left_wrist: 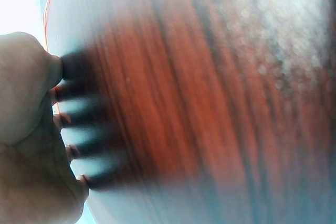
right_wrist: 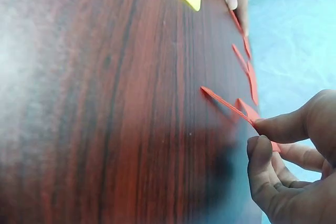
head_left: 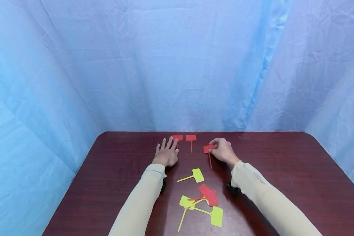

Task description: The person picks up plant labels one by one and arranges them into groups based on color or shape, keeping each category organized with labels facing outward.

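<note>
My right hand (head_left: 223,151) pinches a red plant label (head_left: 207,148) by its head, the stem pointing toward me; in the right wrist view thumb and fingertips close on that label (right_wrist: 228,104). My left hand (head_left: 166,154) lies spread out flat, its fingertips touching a red label (head_left: 178,137) at the table's far edge and partly covering it. Between the hands, a second red label (head_left: 190,138) lies with its stem toward me. In the left wrist view the left hand (left_wrist: 31,108) shows its fingertips on the wood.
Nearer to me a yellow label (head_left: 198,175) lies alone. Below it is a loose pile of overlapping red labels (head_left: 210,195) and yellow labels (head_left: 216,216). The dark wooden table (head_left: 115,177) ends at a pale blue curtain (head_left: 177,65).
</note>
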A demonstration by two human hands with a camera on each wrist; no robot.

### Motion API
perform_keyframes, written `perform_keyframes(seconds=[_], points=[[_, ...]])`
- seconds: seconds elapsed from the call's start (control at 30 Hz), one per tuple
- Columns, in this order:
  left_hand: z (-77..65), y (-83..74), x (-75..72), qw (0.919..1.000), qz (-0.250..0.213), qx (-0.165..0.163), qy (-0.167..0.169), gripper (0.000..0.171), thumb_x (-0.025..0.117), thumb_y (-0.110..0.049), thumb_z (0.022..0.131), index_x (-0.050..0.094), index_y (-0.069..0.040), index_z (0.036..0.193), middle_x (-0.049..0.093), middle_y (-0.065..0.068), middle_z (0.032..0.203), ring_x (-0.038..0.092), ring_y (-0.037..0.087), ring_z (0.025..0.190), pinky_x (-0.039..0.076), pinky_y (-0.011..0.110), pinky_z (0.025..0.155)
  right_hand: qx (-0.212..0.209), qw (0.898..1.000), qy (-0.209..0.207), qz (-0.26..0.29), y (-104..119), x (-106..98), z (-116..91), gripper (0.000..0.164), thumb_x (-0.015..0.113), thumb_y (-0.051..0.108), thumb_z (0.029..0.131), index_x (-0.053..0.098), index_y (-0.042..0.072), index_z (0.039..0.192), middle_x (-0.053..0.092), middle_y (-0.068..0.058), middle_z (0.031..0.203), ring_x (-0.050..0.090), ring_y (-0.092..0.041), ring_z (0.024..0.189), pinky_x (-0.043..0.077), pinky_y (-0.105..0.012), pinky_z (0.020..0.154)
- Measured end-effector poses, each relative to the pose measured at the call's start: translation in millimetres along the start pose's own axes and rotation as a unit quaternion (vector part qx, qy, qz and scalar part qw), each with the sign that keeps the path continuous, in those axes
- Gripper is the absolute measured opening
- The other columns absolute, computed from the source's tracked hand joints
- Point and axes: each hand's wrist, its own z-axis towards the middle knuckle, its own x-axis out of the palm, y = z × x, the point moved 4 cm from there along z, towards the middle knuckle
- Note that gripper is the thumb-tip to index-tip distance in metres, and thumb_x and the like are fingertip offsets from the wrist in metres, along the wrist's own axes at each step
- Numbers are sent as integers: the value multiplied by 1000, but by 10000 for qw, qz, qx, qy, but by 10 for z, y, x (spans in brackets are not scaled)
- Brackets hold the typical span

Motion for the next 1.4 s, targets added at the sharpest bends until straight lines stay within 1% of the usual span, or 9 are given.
perform_keyframes(seconds=[0.23, 0.47, 0.7, 1.0, 1.23, 1.4], points=[[-12, -3, -5, 10000, -18, 7, 16, 56, 26, -32, 113, 12, -21, 165, 4, 4, 171, -1, 33, 156, 5, 53, 123, 30, 9995, -202, -261, -1, 32, 97, 32, 73, 11, 91, 64, -3, 117, 65, -17, 100, 62, -31, 90, 53, -46, 80], [13, 4, 14, 10000, -21, -11, -11, 56, 28, -32, 112, 15, -21, 165, 6, 5, 171, 1, 33, 156, 5, 54, 123, 35, 9973, -397, -616, 64, 51, 197, 30, 72, 11, 90, 65, -5, 114, 68, -17, 97, 63, -33, 91, 52, -49, 84], [-2, 13, 4, 10000, -47, -7, -53, 56, 28, -32, 112, 14, -20, 165, 6, 5, 171, 0, 33, 156, 6, 54, 123, 1, 9963, -467, -716, 77, 81, 265, 30, 72, 11, 92, 66, -7, 115, 68, -20, 100, 63, -36, 96, 51, -53, 89], [-12, 11, 12, 10000, -33, -24, -66, 56, 27, -32, 112, 14, -20, 165, 6, 5, 171, 0, 33, 156, 6, 54, 123, 174, 9964, -394, -736, 72, 110, 344, 33, 69, 11, 95, 63, -7, 122, 67, -22, 107, 62, -38, 102, 50, -54, 94], [-17, -14, 12, 10000, -53, 1, -74, 56, 28, -32, 112, 15, -20, 165, 6, 5, 171, 0, 33, 156, 5, 54, 123, 262, 9963, -360, -736, 76, 114, 370, 36, 67, 12, 98, 60, -8, 127, 62, -26, 120, 58, -42, 112, 47, -56, 98], [-26, -15, -7, 10000, -58, 9, -73, 56, 28, -32, 112, 14, -20, 165, 5, 5, 171, 0, 33, 156, 5, 54, 123, 311, 9961, -323, -762, 72, 123, 388, 37, 65, 13, 99, 58, -7, 129, 57, -27, 126, 55, -43, 117, 46, -57, 99]])
